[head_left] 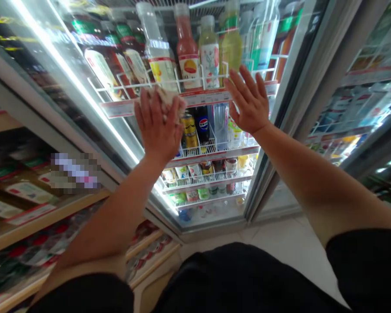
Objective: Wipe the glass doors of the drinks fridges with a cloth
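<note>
My left hand (158,130) presses a crumpled, pale beige cloth (164,96) against the glass door (211,224) of a lit drinks fridge. Its fingers lie over the cloth, which is partly hidden beneath them. To the right, my right hand (251,104) is open with fingers spread, its palm towards the same door; it holds nothing. Whether that palm touches the glass, I cannot tell. Behind the glass, near both hands, stand a red drink bottle (187,48), a yellow drink bottle (231,43) and a dark Pepsi bottle (202,124).
Wire shelves with price strips (211,96) hold drinks inside the fridge. Wooden shelves (48,217) with bottles stand close on the left. On the right is another glass-fronted fridge (355,100). A pale tiled floor (280,243) lies below.
</note>
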`<state>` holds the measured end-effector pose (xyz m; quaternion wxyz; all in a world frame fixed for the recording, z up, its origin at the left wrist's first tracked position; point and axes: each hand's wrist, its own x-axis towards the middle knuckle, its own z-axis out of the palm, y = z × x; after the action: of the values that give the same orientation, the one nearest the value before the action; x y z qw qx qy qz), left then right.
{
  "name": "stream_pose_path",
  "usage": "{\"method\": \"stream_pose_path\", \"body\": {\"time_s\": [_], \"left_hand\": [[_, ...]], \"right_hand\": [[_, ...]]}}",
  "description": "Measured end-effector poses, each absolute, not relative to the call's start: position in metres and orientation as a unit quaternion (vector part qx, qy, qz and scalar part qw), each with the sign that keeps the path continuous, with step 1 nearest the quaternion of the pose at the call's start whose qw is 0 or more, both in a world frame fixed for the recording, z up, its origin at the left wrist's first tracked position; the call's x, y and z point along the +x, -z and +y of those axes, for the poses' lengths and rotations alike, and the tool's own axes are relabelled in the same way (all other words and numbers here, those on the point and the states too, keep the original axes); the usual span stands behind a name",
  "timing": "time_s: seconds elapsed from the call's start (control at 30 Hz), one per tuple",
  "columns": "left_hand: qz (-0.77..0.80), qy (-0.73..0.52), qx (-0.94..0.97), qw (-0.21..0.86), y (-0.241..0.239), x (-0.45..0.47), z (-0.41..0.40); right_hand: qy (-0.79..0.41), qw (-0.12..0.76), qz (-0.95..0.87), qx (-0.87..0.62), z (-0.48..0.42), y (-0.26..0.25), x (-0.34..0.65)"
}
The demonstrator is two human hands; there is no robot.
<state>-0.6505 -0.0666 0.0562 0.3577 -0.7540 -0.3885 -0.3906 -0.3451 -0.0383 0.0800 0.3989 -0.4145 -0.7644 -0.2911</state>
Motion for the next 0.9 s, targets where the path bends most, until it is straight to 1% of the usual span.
{"method": "stream_pose_path", "body": {"time_s": [0.07,0.1,0.13,0.2,0.3,0.37,0.4,0.5,0.57,0.63,0.7,0.77,0.83,0.9], "left_hand": [[-0.362,0.344,-0.797,0.340,-0.033,-0.647,-0.070],[-0.355,0.331,-0.808,0.334,-0.030,-0.647,-0.069],[-0.351,0.331,-0.810,0.334,-0.034,-0.648,-0.066],[-0.354,0.365,-0.782,0.361,-0.059,-0.652,-0.056],[-0.336,0.424,-0.700,0.466,-0.096,-0.655,-0.040],[-0.320,0.436,-0.678,0.498,-0.092,-0.653,-0.040],[-0.311,0.431,-0.689,0.492,-0.081,-0.650,-0.043],[-0.288,0.318,-0.814,0.391,-0.040,-0.645,-0.058],[-0.300,0.298,-0.841,0.336,-0.037,-0.645,-0.062],[-0.329,0.329,-0.818,0.337,-0.059,-0.649,-0.055],[-0.348,0.377,-0.766,0.388,-0.087,-0.653,-0.044],[-0.361,0.411,-0.719,0.428,-0.097,-0.654,-0.038],[-0.370,0.411,-0.719,0.421,-0.080,-0.650,-0.041],[-0.354,0.368,-0.771,0.380,-0.049,-0.643,-0.052]], "right_hand": [[0.293,0.402,-0.766,-0.408,-0.037,-0.080,-0.345],[0.294,0.404,-0.767,-0.402,-0.037,-0.080,-0.345],[0.295,0.407,-0.768,-0.396,-0.036,-0.079,-0.344],[0.300,0.412,-0.767,-0.389,-0.036,-0.079,-0.344],[0.306,0.409,-0.765,-0.393,-0.037,-0.079,-0.345],[0.306,0.408,-0.764,-0.396,-0.037,-0.079,-0.345],[0.305,0.408,-0.764,-0.396,-0.036,-0.079,-0.345],[0.302,0.409,-0.765,-0.396,-0.035,-0.079,-0.344],[0.301,0.406,-0.766,-0.398,-0.035,-0.079,-0.344],[0.300,0.406,-0.766,-0.398,-0.036,-0.079,-0.344],[0.301,0.407,-0.766,-0.396,-0.037,-0.079,-0.344],[0.303,0.409,-0.765,-0.395,-0.037,-0.079,-0.344],[0.308,0.408,-0.766,-0.390,-0.037,-0.078,-0.344],[0.313,0.407,-0.766,-0.387,-0.036,-0.078,-0.345]]}}
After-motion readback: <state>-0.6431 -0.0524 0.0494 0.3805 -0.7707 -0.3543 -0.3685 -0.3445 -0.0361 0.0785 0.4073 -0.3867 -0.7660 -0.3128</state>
